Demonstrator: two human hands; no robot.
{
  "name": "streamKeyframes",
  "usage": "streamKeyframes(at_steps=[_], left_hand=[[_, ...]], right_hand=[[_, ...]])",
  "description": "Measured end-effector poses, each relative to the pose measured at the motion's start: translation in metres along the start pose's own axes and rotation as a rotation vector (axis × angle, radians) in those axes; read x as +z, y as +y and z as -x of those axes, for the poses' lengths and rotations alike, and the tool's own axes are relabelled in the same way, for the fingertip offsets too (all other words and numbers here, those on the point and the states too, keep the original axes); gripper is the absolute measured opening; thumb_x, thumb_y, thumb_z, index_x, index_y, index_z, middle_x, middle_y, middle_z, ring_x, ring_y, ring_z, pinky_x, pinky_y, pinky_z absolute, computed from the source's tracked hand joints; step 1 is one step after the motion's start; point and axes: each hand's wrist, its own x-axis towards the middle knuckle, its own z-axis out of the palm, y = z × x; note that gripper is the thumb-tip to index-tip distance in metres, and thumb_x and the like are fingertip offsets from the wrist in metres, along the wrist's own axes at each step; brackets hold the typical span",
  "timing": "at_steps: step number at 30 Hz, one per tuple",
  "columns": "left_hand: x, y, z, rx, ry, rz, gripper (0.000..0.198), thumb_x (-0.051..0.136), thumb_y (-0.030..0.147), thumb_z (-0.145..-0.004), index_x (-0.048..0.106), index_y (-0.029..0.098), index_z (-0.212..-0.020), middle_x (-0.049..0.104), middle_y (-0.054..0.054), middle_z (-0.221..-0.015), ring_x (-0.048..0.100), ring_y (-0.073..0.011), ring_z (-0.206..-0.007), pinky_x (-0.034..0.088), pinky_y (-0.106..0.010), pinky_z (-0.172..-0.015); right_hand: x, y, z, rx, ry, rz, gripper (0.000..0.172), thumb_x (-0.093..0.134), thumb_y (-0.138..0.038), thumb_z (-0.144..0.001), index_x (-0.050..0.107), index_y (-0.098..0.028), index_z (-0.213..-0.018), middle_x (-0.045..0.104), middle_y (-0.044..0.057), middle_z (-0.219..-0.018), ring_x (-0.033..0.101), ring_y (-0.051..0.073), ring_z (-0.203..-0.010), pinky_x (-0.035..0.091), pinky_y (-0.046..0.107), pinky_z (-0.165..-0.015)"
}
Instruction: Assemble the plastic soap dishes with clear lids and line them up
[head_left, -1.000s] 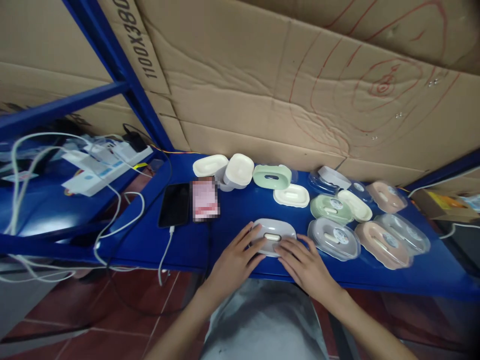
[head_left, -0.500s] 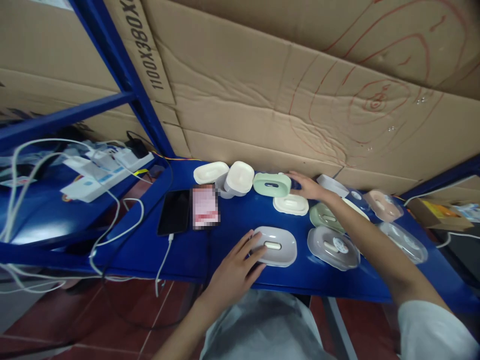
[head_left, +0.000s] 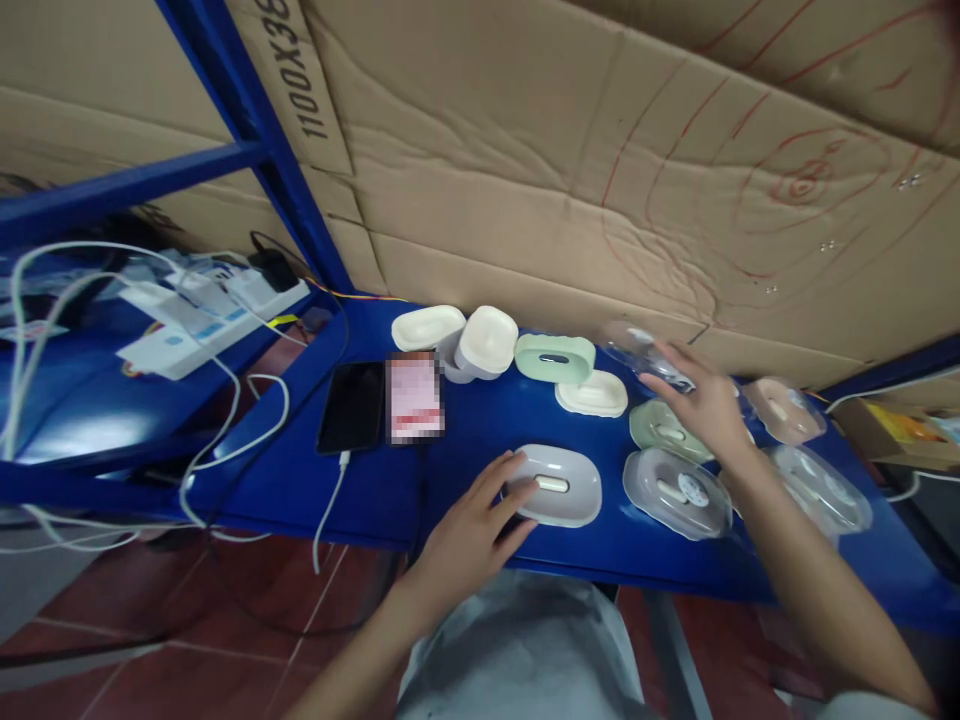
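Observation:
In the head view, my left hand (head_left: 480, 515) grips the left end of a pale grey soap dish (head_left: 581, 490), fingers on its far edge and inside, thumb at the near side. The dish lies flat with a whitish slot in its middle. My right hand (head_left: 701, 400) reaches to the back right, its fingers closed on a clear plastic lid (head_left: 626, 342), blurred and partly covered. Left of that lid, a green tray (head_left: 559, 365) stands tilted behind a cream tray (head_left: 592, 393). Close under my right hand are a green lidded dish (head_left: 660, 430) and a grey lidded dish (head_left: 656, 490).
A pink lidded dish (head_left: 784, 410) and a clear-lidded dish (head_left: 817, 490) stand at the right. Cream and grey pieces (head_left: 487, 340) sit at the back left. A phone (head_left: 351, 408) on a white cable and a power strip (head_left: 214, 325) are further left. Cardboard (head_left: 487, 200) walls the back.
My right hand has moved right, from beside the green tray to the clear lid, which now shows tilted at its fingers. My left hand stays on the grey soap dish. The view has shifted slightly.

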Motion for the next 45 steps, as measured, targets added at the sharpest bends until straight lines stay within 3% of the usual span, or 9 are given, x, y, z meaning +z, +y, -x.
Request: streamKeyframes(at_steps=[2,4,7,10,14,21,31,45], left_hand=[[0.0,0.0,0.001,-0.089,-0.008,0.056,0.057,0.067,0.03,-0.104,0.048,0.033,-0.158,0.044,-0.008,-0.17,0.05,-0.0291,-0.154,0.056,-0.046,-0.119],[-0.001,-0.001,0.001,-0.168,-0.017,0.106,0.073,0.07,0.03,-0.102,0.035,0.036,-0.165,0.038,-0.008,-0.173,0.05,-0.0285,-0.154,0.057,-0.043,-0.116],[0.0,-0.002,0.001,-0.19,-0.001,0.15,0.087,0.073,0.029,-0.101,0.021,0.038,-0.17,0.039,-0.01,-0.173,0.046,-0.0288,-0.157,0.051,-0.045,-0.122],[0.002,-0.004,0.001,-0.166,0.026,0.159,0.092,0.075,0.028,-0.1,0.017,0.036,-0.17,0.042,-0.012,-0.171,0.046,-0.0288,-0.156,0.046,-0.048,-0.126],[0.003,-0.006,0.001,-0.151,0.027,0.159,0.091,0.075,0.027,-0.099,0.018,0.035,-0.17,0.045,-0.013,-0.169,0.049,-0.0283,-0.154,0.047,-0.048,-0.125],[0.001,-0.009,0.001,-0.165,-0.001,0.181,0.074,0.071,0.028,-0.102,0.033,0.037,-0.165,0.041,-0.01,-0.17,0.047,-0.0274,-0.156,0.047,-0.046,-0.125],[0.005,-0.013,0.002,-0.136,0.08,0.155,0.074,0.077,0.028,-0.098,0.039,0.036,-0.162,0.05,-0.008,-0.166,0.052,-0.0251,-0.153,0.048,-0.042,-0.125],[0.004,-0.013,0.002,-0.169,0.069,0.156,0.069,0.077,0.029,-0.098,0.042,0.036,-0.158,0.051,-0.008,-0.166,0.054,-0.0269,-0.151,0.051,-0.045,-0.123]], right_hand=[[-0.02,-0.032,0.043,0.069,0.07,0.012,0.058,0.073,-0.05,-0.099,0.062,-0.032,-0.152,0.059,0.008,-0.159,0.058,0.034,-0.146,0.044,0.058,-0.125],[-0.025,-0.064,0.087,0.049,0.02,-0.036,0.059,0.073,-0.045,-0.099,0.058,-0.037,-0.155,0.058,0.005,-0.16,0.055,0.033,-0.149,0.046,0.056,-0.124],[-0.003,-0.097,0.135,-0.016,-0.137,-0.141,0.061,0.071,-0.039,-0.101,0.053,-0.039,-0.159,0.053,0.005,-0.164,0.054,0.031,-0.149,0.051,0.053,-0.121],[0.029,-0.107,0.155,-0.032,-0.192,-0.21,0.061,0.068,-0.037,-0.103,0.049,-0.039,-0.161,0.051,0.006,-0.165,0.052,0.031,-0.151,0.052,0.053,-0.12],[0.049,-0.102,0.158,-0.087,-0.222,-0.218,0.062,0.065,-0.035,-0.105,0.046,-0.038,-0.164,0.045,0.007,-0.169,0.045,0.032,-0.156,0.05,0.055,-0.122],[0.049,-0.093,0.157,-0.241,-0.284,-0.119,0.07,0.063,-0.031,-0.106,0.034,-0.038,-0.169,0.036,0.008,-0.174,0.031,0.033,-0.163,0.045,0.06,-0.125],[0.054,-0.089,0.155,-0.311,-0.296,-0.058,0.073,0.062,-0.028,-0.106,0.029,-0.037,-0.171,0.033,0.01,-0.175,0.027,0.033,-0.164,0.047,0.059,-0.124],[0.056,-0.088,0.155,-0.322,-0.315,-0.043,0.074,0.064,-0.028,-0.105,0.03,-0.037,-0.171,0.026,0.009,-0.179,0.022,0.033,-0.166,0.046,0.057,-0.125]])
